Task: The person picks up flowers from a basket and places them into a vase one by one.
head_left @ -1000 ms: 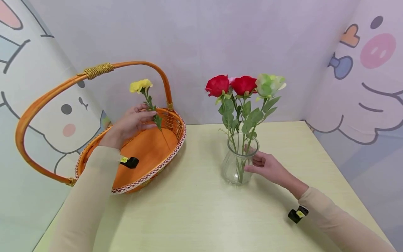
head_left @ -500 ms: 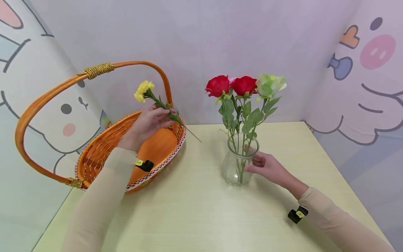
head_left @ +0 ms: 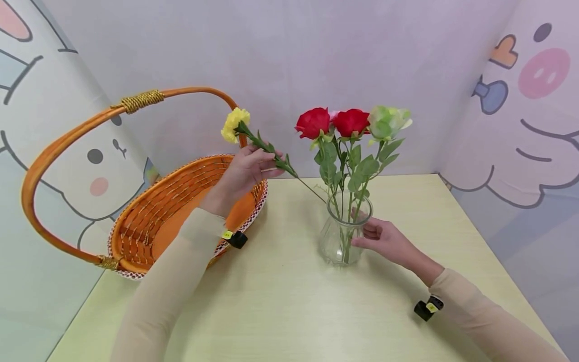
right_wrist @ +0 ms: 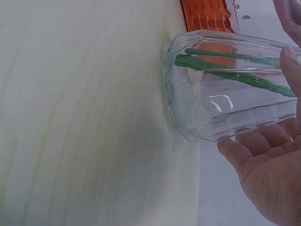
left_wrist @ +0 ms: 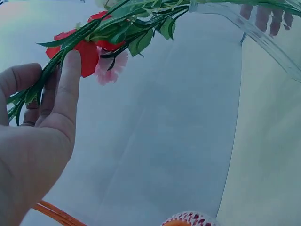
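My left hand (head_left: 246, 173) pinches the green stem of a yellow carnation (head_left: 235, 124) between thumb and fingers. The carnation leans, bloom up to the left, and its bare stem end points down right to the left rim of a clear glass vase (head_left: 332, 244). Whether the end touches the rim I cannot tell. My right hand (head_left: 384, 242) grips the vase's right side, thumb and fingers around the glass. Two red roses (head_left: 313, 123), a pale green-white flower (head_left: 388, 122) and a pink flower (left_wrist: 111, 66), mostly hidden in the head view, stand in the vase.
An orange woven basket (head_left: 167, 201) with a tall arched handle (head_left: 68, 141) stands on the left of the pale wooden table (head_left: 280, 301), partly behind my left arm. Curtains printed with cartoon animals close off the back and both sides.
My left hand has carried the yellow carnation rightward from over the basket to beside the vase, tilting its stem end toward the vase mouth. The right hand and vase have stayed put.
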`<action>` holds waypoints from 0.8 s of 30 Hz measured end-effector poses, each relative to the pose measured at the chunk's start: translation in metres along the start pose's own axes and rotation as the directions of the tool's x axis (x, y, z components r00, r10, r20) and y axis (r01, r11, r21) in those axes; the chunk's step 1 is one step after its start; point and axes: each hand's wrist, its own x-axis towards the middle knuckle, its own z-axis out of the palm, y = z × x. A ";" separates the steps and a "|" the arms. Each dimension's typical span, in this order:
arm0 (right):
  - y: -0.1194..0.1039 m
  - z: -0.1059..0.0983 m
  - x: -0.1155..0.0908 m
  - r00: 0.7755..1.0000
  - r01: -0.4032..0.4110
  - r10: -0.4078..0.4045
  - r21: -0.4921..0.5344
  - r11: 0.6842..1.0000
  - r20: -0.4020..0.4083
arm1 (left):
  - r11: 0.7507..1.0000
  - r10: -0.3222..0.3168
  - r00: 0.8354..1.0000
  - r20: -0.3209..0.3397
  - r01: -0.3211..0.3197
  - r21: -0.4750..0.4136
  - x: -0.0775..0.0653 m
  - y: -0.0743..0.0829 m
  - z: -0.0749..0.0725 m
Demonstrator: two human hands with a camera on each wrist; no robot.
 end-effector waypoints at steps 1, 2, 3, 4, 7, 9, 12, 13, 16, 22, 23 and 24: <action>0.000 0.000 0.000 1.000 -0.001 0.001 0.002 1.000 -0.001 | 1.000 -0.004 1.000 0.002 0.004 0.012 0.001 -0.002 0.003; 0.001 0.000 0.000 1.000 -0.002 0.002 -0.001 1.000 -0.003 | 1.000 -0.009 1.000 0.001 0.009 0.029 0.003 -0.005 0.005; 0.001 0.000 0.000 1.000 -0.003 0.003 -0.001 1.000 -0.004 | 0.999 -0.016 1.000 -0.002 0.016 0.041 0.004 -0.007 0.007; 0.001 0.000 0.000 1.000 -0.002 0.002 -0.002 1.000 -0.005 | 0.998 -0.023 1.000 -0.005 0.023 0.053 0.005 -0.009 0.009; 0.002 0.000 0.000 1.000 0.001 -0.001 -0.001 1.000 -0.003 | 0.996 -0.044 0.999 -0.006 0.044 0.079 0.007 -0.014 0.013; 0.002 0.000 0.000 1.000 0.002 -0.002 0.003 1.000 -0.002 | 0.994 -0.056 0.998 -0.006 0.056 0.093 0.008 -0.016 0.016; 0.001 0.000 0.000 1.000 0.004 -0.004 0.012 1.000 0.001 | 0.990 -0.078 0.997 -0.002 0.078 0.113 0.008 -0.019 0.019; 0.001 0.000 0.000 1.000 0.006 -0.006 0.015 1.000 0.002 | 0.989 -0.088 0.996 -0.002 0.088 0.122 0.008 -0.020 0.020; 0.001 0.001 0.001 1.000 0.006 -0.006 0.019 1.000 0.005 | 0.983 -0.121 0.993 0.013 0.118 0.138 0.008 -0.021 0.021; 0.000 0.001 0.001 1.000 -0.001 0.001 0.016 1.000 -0.001 | 0.976 -0.162 0.984 0.078 0.148 0.162 0.008 -0.026 0.026; 0.000 0.001 0.001 1.000 -0.002 0.002 0.019 1.000 -0.002 | 0.976 -0.164 0.983 0.087 0.148 0.162 0.008 -0.026 0.027; 0.000 0.001 0.001 1.000 0.004 -0.004 0.017 1.000 0.000 | 0.975 -0.167 0.982 0.094 0.150 0.162 0.008 -0.027 0.028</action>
